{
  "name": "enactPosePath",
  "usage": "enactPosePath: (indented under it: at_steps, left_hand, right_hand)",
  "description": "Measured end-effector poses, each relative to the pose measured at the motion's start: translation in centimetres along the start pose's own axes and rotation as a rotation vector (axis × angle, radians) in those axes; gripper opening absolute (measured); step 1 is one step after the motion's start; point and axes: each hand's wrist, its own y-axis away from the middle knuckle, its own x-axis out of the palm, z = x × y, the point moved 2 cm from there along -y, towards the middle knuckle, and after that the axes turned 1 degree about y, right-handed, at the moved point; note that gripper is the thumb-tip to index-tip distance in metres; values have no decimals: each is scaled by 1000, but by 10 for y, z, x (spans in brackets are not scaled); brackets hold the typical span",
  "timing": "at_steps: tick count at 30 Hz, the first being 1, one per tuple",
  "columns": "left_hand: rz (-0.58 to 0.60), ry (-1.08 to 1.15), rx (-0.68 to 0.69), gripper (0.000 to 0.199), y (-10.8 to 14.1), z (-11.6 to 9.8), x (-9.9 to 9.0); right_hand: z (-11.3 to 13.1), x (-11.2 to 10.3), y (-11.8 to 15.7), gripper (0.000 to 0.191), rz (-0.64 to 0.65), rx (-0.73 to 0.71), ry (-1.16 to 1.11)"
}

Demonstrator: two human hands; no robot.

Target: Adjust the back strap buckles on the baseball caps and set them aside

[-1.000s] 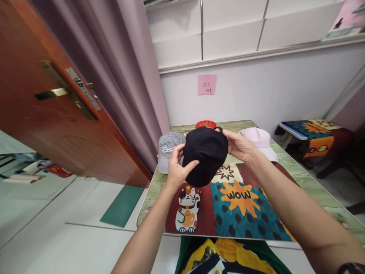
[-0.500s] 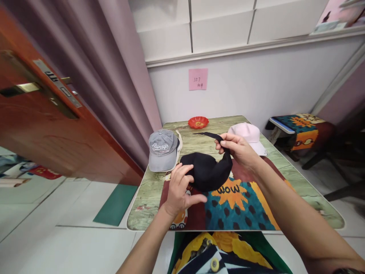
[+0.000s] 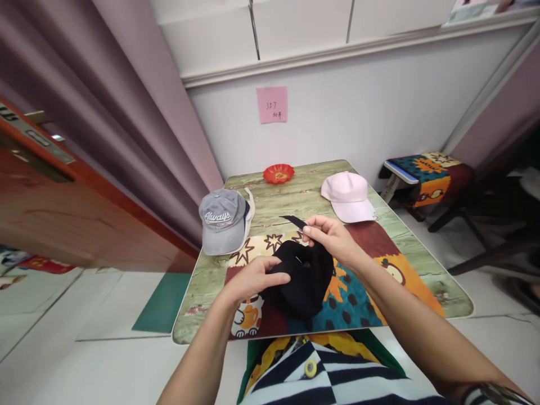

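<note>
strap [image 3: 292,220]: black and flat, its pointed end stuck out leftward past the fingers; handling this strip looked like the step in hand.
right hand [image 3: 328,239]: fingertips and thumb pinched narrowly on the strap, by the far rim of the black cap [image 3: 297,298].
left hand [image 3: 252,277]: at the cap's left side, thumb set apart from the forefinger; the other fingers were hidden, so whether it gripped or merely steadied could not be told.
next move: seemed to call for a steady left hand and a sure right pinch, as the soft cloth could fold or slip.
cap's place: between both hands, over the patterned mat [image 3: 358,304]; whether it rested there or hung just above could not be told.
cap's look: plain matte black, slumped, its opening partly in view with a small pale mark [image 3: 299,259]; the brim could not be made out.
wood-grain tabletop [image 3: 301,191]: bore a gray baseball cap [image 3: 223,222] lettered "always" at left, a pink cap [image 3: 348,194] at right, a red scalloped dish [image 3: 278,174] at the back.
</note>
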Motion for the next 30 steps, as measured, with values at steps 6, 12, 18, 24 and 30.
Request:
enactPosePath:
  at_steps: [6, 12, 18, 24, 30]
  left_hand:
    - [-84, 220, 4, 32, -19, -19, -25]
    - [-547, 89, 382, 20, -66, -91, -82]
    - [-616, -130, 590, 11, -71, -97, -94]
    - [-518, 14, 280, 21, -100, -4, -65]
    - [-534, -31, 242, 20, -104, -5, -62]
  right_hand:
    - [-4, -19, -36, 33, -166, 29, -128]
    - [45, -54, -103, 30, -348, -246, -145]
    - [74, -69, -83, 23, -298, -419, 1]
    - [-7, -76, -55, 28, -249, -96, 46]
    - [-15, -75, -56, 27, -326, -68, 51]
